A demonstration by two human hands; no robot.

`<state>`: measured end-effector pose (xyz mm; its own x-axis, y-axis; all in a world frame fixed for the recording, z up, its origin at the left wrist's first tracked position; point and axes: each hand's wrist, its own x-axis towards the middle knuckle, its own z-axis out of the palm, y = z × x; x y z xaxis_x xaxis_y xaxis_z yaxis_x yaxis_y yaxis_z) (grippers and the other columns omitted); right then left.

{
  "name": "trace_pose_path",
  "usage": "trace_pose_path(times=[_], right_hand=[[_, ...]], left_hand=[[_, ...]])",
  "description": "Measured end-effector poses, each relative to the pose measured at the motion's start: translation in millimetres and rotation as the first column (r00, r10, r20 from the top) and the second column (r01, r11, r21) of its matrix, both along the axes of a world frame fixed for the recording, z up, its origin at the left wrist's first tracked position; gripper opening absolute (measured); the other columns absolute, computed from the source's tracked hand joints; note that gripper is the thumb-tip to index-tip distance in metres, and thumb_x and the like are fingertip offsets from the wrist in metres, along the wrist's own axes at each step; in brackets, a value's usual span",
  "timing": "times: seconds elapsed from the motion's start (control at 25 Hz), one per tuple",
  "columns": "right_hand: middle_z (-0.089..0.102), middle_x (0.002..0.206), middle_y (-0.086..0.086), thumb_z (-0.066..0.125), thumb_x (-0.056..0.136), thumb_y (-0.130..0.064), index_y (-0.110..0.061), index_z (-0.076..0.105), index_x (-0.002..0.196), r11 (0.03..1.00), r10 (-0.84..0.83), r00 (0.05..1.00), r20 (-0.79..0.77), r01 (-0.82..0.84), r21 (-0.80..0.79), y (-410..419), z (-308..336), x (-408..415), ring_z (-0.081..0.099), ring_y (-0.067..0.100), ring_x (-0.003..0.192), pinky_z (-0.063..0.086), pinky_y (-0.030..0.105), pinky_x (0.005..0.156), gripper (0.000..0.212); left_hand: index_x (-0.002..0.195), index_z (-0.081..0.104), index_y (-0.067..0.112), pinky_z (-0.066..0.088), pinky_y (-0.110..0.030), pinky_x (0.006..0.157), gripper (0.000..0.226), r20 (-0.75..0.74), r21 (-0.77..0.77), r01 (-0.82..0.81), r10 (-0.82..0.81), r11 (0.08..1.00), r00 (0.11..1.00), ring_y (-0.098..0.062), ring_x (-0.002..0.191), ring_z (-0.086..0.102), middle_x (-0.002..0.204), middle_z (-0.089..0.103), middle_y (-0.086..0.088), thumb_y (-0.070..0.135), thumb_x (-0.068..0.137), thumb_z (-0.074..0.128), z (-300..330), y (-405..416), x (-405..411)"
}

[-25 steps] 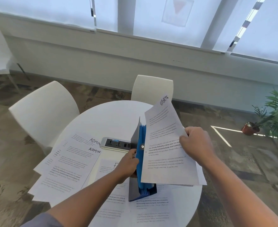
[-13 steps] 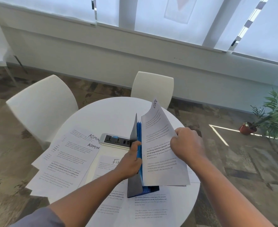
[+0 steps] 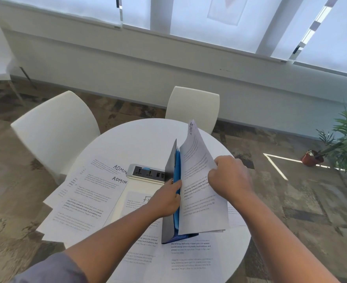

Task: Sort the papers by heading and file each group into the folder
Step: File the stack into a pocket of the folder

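**Between the two hands: a standing folder and a sheaf headed SPORTS**

Between the hands, on the round white table [image 3: 140,135], a folder [image 3: 169,164] stands on its lower edge, opened like a book. Its outer cover is grey; the pockets inside are bright blue and fan out from the spine. The left hand [image 3: 165,199] grips the blue pocket edge, fingers curled round it with the thumb on the near side. Just right of that hand, the right hand [image 3: 228,177] pinches a thin sheaf of white printed papers [image 3: 203,209] at their right edge. These sheets stand almost upright against the folder's blue inside, bowed, with the top corner curling over; the handwritten heading there reads SPORTS, seen nearly edge-on. Whether their lower edge sits inside a pocket I cannot tell.

Left of the left hand lie overlapping sheets headed ADMIN [image 3: 87,193], fanned and hanging over the table's rim. Under the left forearm is a sheet [image 3: 136,203] whose heading begins "FI", the rest hidden. Nearer than both hands, more printed pages [image 3: 189,256] lie flat. Beyond the left hand, a socket panel [image 3: 148,173] is set in the tabletop. Past the table stand two white chairs [image 3: 54,131]; far right of the right hand, a potted plant [image 3: 340,148] stands on the floor.
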<state>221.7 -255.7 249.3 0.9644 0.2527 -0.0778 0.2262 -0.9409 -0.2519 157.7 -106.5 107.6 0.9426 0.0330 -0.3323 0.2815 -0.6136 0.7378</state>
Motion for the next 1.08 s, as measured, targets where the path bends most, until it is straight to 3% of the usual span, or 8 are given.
trace_pose_path(times=[0.16, 0.28, 0.36, 0.48, 0.72, 0.8, 0.92, 1.08], right_hand=[[0.056, 0.071, -0.002, 0.056, 0.091, -0.013, -0.021, 0.049, 0.069, 1.000, 0.005, 1.000, -0.022, -0.006, -0.030, 6, -6, -6, 0.050, 0.012, 0.058, 0.029, 0.024, 0.046, 0.024], [0.056, 0.072, 0.000, 0.055, 0.089, -0.012, -0.017, 0.053, 0.073, 0.999, 0.000, 1.000, -0.025, -0.001, -0.036, 11, -16, 1, 0.051, 0.015, 0.059, 0.032, 0.024, 0.048, 0.017], [0.059, 0.075, 0.001, 0.056, 0.088, -0.012, -0.015, 0.059, 0.080, 0.999, -0.008, 1.000, -0.026, 0.007, -0.039, 14, -16, 7, 0.056, 0.019, 0.063, 0.038, 0.024, 0.051, 0.010], [0.061, 0.075, 0.001, 0.057, 0.087, -0.011, -0.015, 0.061, 0.081, 0.999, -0.006, 1.000, -0.010, 0.005, -0.040, 22, -13, 15, 0.060, 0.021, 0.066, 0.041, 0.025, 0.052, 0.008], [0.060, 0.076, 0.004, 0.055, 0.087, -0.009, -0.015, 0.058, 0.079, 0.996, 0.016, 1.000, 0.003, -0.016, -0.092, 31, -19, 8, 0.060, 0.025, 0.068, 0.043, 0.027, 0.053, 0.010], [0.059, 0.076, 0.003, 0.054, 0.088, -0.008, -0.015, 0.056, 0.078, 0.995, 0.027, 0.999, 0.018, -0.025, -0.098, 32, -20, 8, 0.057, 0.023, 0.066, 0.036, 0.026, 0.051, 0.012], [0.058, 0.081, 0.002, 0.053, 0.091, -0.011, -0.016, 0.057, 0.083, 0.995, 0.034, 0.999, -0.024, -0.036, -0.094, 38, -32, -2, 0.058, 0.023, 0.073, 0.038, 0.027, 0.054, 0.010], [0.055, 0.082, -0.001, 0.052, 0.094, -0.014, -0.018, 0.051, 0.082, 0.999, 0.016, 0.994, -0.108, -0.021, -0.049, 36, -53, -9, 0.055, 0.022, 0.074, 0.038, 0.028, 0.053, 0.013]], left_hand=[[0.160, 0.027, 0.020, 0.034, -0.041, 0.121, 0.053, -0.078, 0.059, 0.045, -0.040, 0.997, 0.996, -0.037, 0.156, 0.020, 0.170, 0.001, -0.020, 0.017, 0.108, 0.037, 5, 1, 5], [0.155, 0.036, 0.020, 0.042, -0.045, 0.115, 0.049, -0.055, 0.036, 0.065, -0.063, 0.997, 0.997, -0.037, 0.155, 0.022, 0.169, 0.016, -0.016, 0.017, 0.106, 0.038, 3, 1, 4], [0.144, 0.046, 0.017, 0.054, -0.041, 0.095, 0.042, -0.045, 0.011, 0.053, -0.052, 0.999, 0.998, -0.034, 0.131, 0.050, 0.155, 0.038, -0.013, 0.017, 0.103, 0.040, 1, 2, 2], [0.134, 0.052, 0.012, 0.051, -0.034, 0.075, 0.033, -0.028, -0.001, 0.037, -0.037, 0.999, 0.999, -0.026, 0.100, 0.057, 0.132, 0.049, -0.010, 0.013, 0.103, 0.041, 0, 4, 1], [0.157, 0.034, 0.012, 0.035, -0.028, 0.113, 0.052, -0.013, -0.029, 0.021, -0.021, 0.999, 1.000, -0.026, 0.147, 0.036, 0.162, 0.034, -0.009, 0.012, 0.105, 0.039, 15, 8, -7], [0.159, 0.031, 0.011, 0.034, -0.020, 0.102, 0.053, -0.010, -0.051, 0.016, -0.017, 0.999, 1.000, -0.027, 0.140, 0.043, 0.163, 0.033, -0.009, 0.011, 0.106, 0.038, 19, 9, -10], [0.157, 0.034, 0.010, 0.045, -0.021, 0.081, 0.051, -0.007, -0.110, 0.006, -0.007, 0.994, 1.000, -0.017, 0.095, 0.056, 0.160, 0.036, -0.009, 0.010, 0.106, 0.040, 18, 9, -9], [0.157, 0.033, 0.011, 0.047, -0.014, 0.082, 0.051, 0.000, -0.136, -0.002, 0.002, 0.991, 1.000, -0.024, 0.113, 0.055, 0.158, 0.038, -0.010, 0.011, 0.107, 0.040, 18, 12, -10]])
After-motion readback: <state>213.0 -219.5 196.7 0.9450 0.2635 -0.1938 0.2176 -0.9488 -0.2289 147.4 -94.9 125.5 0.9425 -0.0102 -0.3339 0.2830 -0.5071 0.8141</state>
